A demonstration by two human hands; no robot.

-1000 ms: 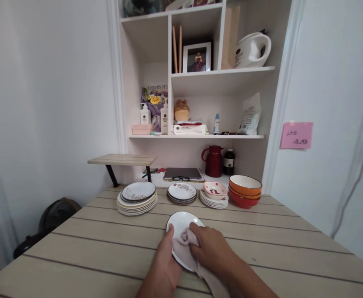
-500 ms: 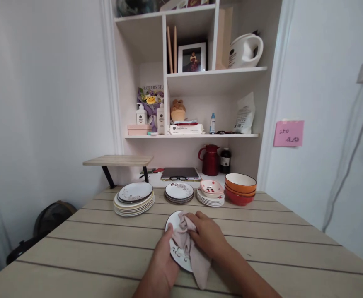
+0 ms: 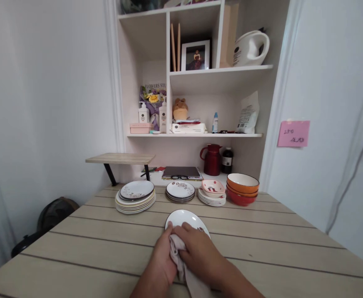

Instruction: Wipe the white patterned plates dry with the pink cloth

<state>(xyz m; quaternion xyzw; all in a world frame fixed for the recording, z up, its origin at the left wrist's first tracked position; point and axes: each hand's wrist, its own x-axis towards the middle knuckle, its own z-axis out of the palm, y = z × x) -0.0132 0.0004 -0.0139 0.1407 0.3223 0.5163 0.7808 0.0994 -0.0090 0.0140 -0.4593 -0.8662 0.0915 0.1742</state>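
Note:
A white plate [image 3: 186, 217] with a dark rim and brown flower print is tilted up over the near middle of the table. My left hand [image 3: 164, 254] grips its left edge, thumb on the upper face. My right hand [image 3: 197, 252] is closed on a pinkish-beige cloth [image 3: 177, 248], pressed against the near part of the plate close to my left thumb. The cloth's loose end hangs down toward me. Both hands cover the plate's lower part, and the left fingers are hidden beneath it.
Along the table's back stand a tall plate stack [image 3: 134, 203], a smaller stack of flowered plates [image 3: 180, 191], small dishes [image 3: 212, 194] with a pink bowl on top, and stacked orange and red bowls [image 3: 243, 190]. Behind are a low wooden riser [image 3: 121, 158] and a red jug [image 3: 212, 160].
My right hand has drawn the cloth from the plate's upper middle down toward me and my left thumb. The plate has turned, its print now showing at the right. The view has shifted slightly.

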